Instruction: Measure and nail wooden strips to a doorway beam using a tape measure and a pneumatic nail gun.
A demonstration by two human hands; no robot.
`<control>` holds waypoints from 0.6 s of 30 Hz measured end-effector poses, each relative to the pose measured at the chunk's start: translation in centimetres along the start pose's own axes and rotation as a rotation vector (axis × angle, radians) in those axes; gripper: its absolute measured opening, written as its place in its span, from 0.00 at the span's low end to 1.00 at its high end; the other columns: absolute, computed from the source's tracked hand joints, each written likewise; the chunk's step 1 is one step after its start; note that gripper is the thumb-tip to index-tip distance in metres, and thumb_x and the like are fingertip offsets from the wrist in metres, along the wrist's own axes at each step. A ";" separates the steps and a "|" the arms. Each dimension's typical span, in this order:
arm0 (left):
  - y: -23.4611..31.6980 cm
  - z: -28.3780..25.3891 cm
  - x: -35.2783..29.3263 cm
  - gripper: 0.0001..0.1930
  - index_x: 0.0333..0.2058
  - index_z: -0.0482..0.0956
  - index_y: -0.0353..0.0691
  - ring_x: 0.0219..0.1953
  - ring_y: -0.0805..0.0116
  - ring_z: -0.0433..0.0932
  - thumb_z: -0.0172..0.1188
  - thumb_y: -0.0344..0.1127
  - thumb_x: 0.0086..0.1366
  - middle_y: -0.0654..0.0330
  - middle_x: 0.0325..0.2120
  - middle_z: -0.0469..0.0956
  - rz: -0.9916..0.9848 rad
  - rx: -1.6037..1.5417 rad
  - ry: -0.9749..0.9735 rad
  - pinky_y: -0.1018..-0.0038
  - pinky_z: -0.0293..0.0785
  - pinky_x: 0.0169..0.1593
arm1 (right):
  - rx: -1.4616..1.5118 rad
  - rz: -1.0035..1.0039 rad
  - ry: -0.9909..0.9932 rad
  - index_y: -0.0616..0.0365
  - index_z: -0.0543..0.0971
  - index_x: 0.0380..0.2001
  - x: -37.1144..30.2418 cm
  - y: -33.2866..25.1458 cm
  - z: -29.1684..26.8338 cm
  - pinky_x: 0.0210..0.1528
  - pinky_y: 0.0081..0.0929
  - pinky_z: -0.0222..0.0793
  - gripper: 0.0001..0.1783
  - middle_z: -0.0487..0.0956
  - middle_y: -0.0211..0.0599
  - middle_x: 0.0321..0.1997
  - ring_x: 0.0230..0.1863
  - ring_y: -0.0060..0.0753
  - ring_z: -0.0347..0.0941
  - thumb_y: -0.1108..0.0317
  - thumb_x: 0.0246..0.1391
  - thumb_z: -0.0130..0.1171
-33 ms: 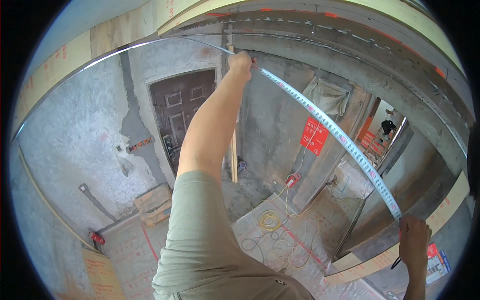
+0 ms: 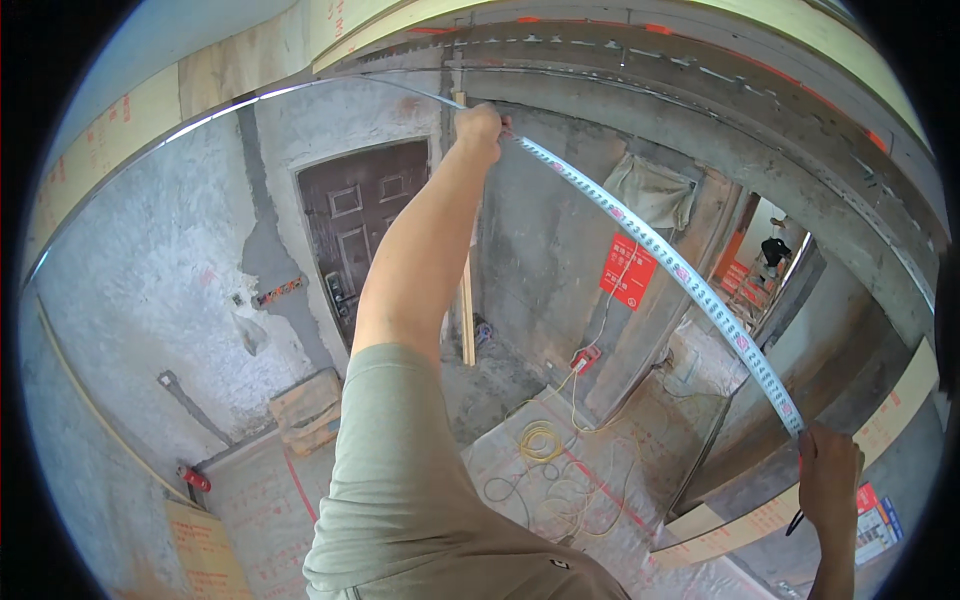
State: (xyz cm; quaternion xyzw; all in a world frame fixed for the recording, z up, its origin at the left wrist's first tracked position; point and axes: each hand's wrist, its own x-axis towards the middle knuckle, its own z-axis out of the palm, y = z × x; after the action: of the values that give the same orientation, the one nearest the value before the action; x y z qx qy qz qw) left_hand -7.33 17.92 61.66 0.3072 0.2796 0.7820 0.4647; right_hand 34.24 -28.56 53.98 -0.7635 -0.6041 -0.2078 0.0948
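Observation:
A silvery steel tape measure (image 2: 682,272) runs in a bowed arc between my hands, its printed side toward me. My left hand (image 2: 482,124), arm stretched up and forward, is closed on the tape near the top middle. Beyond those fingers a thin strip continues to the upper left. At the lower right my right hand (image 2: 829,470) is closed around the other end of the tape. The case is mostly hidden in that hand; a bit of red shows by the fingers and a dark strap hangs below.
Pale board strips (image 2: 775,522) curve along the right and overhead. A dark panelled door (image 2: 370,215) is in the rough wall ahead. Yellow cable (image 2: 540,441) lies coiled on the covered floor near a red box (image 2: 586,360). Another person (image 2: 772,249) is in the far doorway.

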 end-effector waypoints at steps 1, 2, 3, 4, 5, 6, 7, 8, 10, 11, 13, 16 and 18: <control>0.0 -0.4 0.0 0.06 0.36 0.70 0.31 0.24 0.62 0.77 0.47 0.29 0.66 0.53 0.24 0.76 0.009 0.050 -0.022 0.69 0.70 0.26 | -0.011 -0.016 -0.014 0.61 0.74 0.25 0.7 -0.4 -0.2 0.34 0.55 0.63 0.09 0.76 0.53 0.24 0.31 0.63 0.73 0.68 0.58 0.54; 0.0 -0.7 0.0 0.07 0.37 0.69 0.31 0.23 0.62 0.76 0.48 0.30 0.66 0.52 0.24 0.75 0.017 0.100 -0.048 0.68 0.70 0.25 | -0.005 -0.010 -0.019 0.61 0.74 0.25 1.2 -0.4 0.0 0.34 0.55 0.63 0.09 0.76 0.53 0.24 0.31 0.63 0.73 0.68 0.58 0.54; -0.4 -0.2 -0.2 0.07 0.38 0.68 0.31 0.22 0.62 0.76 0.49 0.30 0.67 0.52 0.24 0.75 0.020 0.141 -0.086 0.68 0.69 0.24 | -0.042 -0.043 0.015 0.60 0.74 0.26 1.3 -0.1 0.2 0.34 0.55 0.63 0.09 0.76 0.53 0.25 0.32 0.62 0.73 0.68 0.58 0.54; -0.9 0.6 -0.6 0.07 0.38 0.68 0.31 0.22 0.62 0.76 0.49 0.30 0.67 0.52 0.24 0.75 0.011 0.142 -0.106 0.68 0.69 0.24 | -0.078 -0.073 0.050 0.59 0.75 0.26 1.5 0.3 0.3 0.34 0.54 0.64 0.09 0.76 0.52 0.25 0.33 0.61 0.73 0.68 0.58 0.54; -1.4 1.5 -1.1 0.08 0.40 0.68 0.33 0.23 0.63 0.75 0.50 0.32 0.68 0.53 0.24 0.75 0.013 0.152 -0.121 0.68 0.68 0.23 | -0.080 -0.047 0.049 0.59 0.75 0.26 1.7 0.8 0.2 0.34 0.54 0.64 0.09 0.76 0.52 0.25 0.33 0.61 0.73 0.68 0.58 0.54; -2.2 2.6 -1.8 0.08 0.41 0.68 0.35 0.23 0.65 0.75 0.52 0.33 0.68 0.54 0.25 0.75 0.010 0.168 -0.143 0.69 0.67 0.22 | -0.059 -0.047 0.061 0.58 0.75 0.26 1.7 1.6 0.1 0.34 0.53 0.64 0.08 0.75 0.51 0.26 0.33 0.59 0.72 0.68 0.58 0.53; -2.5 3.1 -2.7 0.09 0.41 0.68 0.40 0.22 0.68 0.72 0.51 0.37 0.69 0.55 0.26 0.77 -0.011 0.143 -0.184 0.70 0.64 0.21 | -0.037 -0.042 0.076 0.57 0.75 0.27 1.8 2.4 -0.1 0.35 0.53 0.64 0.07 0.75 0.50 0.26 0.34 0.57 0.72 0.68 0.57 0.53; -2.3 3.2 -3.5 0.09 0.42 0.69 0.44 0.21 0.72 0.69 0.50 0.41 0.70 0.55 0.27 0.80 -0.029 0.124 -0.234 0.72 0.61 0.21 | -0.106 -0.144 0.169 0.56 0.75 0.26 2.1 3.0 -0.1 0.34 0.52 0.64 0.06 0.75 0.48 0.26 0.33 0.55 0.72 0.69 0.56 0.53; -2.9 3.4 -5.6 0.09 0.43 0.69 0.44 0.20 0.71 0.67 0.49 0.42 0.71 0.57 0.28 0.78 -0.042 -0.035 -0.204 0.73 0.61 0.21 | -0.199 -0.329 0.370 0.54 0.75 0.26 3.6 4.1 0.4 0.33 0.49 0.63 0.04 0.73 0.43 0.26 0.31 0.49 0.71 0.69 0.53 0.52; -2.5 4.0 -9.4 0.09 0.42 0.70 0.44 0.21 0.70 0.66 0.48 0.42 0.72 0.59 0.28 0.76 -0.080 0.096 -0.316 0.74 0.63 0.23 | -0.254 -0.405 0.482 0.53 0.75 0.26 4.2 4.7 -0.3 0.32 0.48 0.63 0.04 0.73 0.40 0.26 0.31 0.46 0.71 0.69 0.52 0.52; -3.1 5.7 -13.3 0.11 0.39 0.73 0.43 0.26 0.71 0.70 0.46 0.41 0.74 0.62 0.27 0.74 -0.184 -0.016 -0.478 0.74 0.64 0.28 | -0.371 -0.295 0.483 0.54 0.77 0.29 5.4 5.5 -2.1 0.32 0.45 0.66 0.05 0.74 0.40 0.26 0.31 0.46 0.73 0.70 0.51 0.52; -2.3 9.0 -16.1 0.11 0.38 0.73 0.42 0.24 0.73 0.69 0.44 0.39 0.75 0.63 0.25 0.73 -0.181 -0.084 -0.568 0.75 0.62 0.24 | -0.330 -0.032 0.351 0.57 0.82 0.27 5.9 3.8 -7.2 0.36 0.45 0.74 0.08 0.81 0.48 0.29 0.34 0.49 0.81 0.71 0.48 0.54; -2.0 9.7 -14.0 0.10 0.36 0.71 0.44 0.21 0.75 0.70 0.43 0.38 0.75 0.64 0.27 0.74 -0.147 -0.144 -0.551 0.78 0.61 0.21 | -0.338 -0.112 0.499 0.57 0.82 0.24 7.4 4.6 -7.4 0.36 0.44 0.75 0.07 0.82 0.47 0.29 0.34 0.47 0.81 0.71 0.48 0.55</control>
State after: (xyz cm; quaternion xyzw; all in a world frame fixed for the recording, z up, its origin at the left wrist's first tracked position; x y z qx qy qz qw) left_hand 6.29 7.67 63.48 0.4530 0.1085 0.6512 0.5992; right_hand 38.57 -26.08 64.29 -0.6592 -0.5604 -0.4912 0.1003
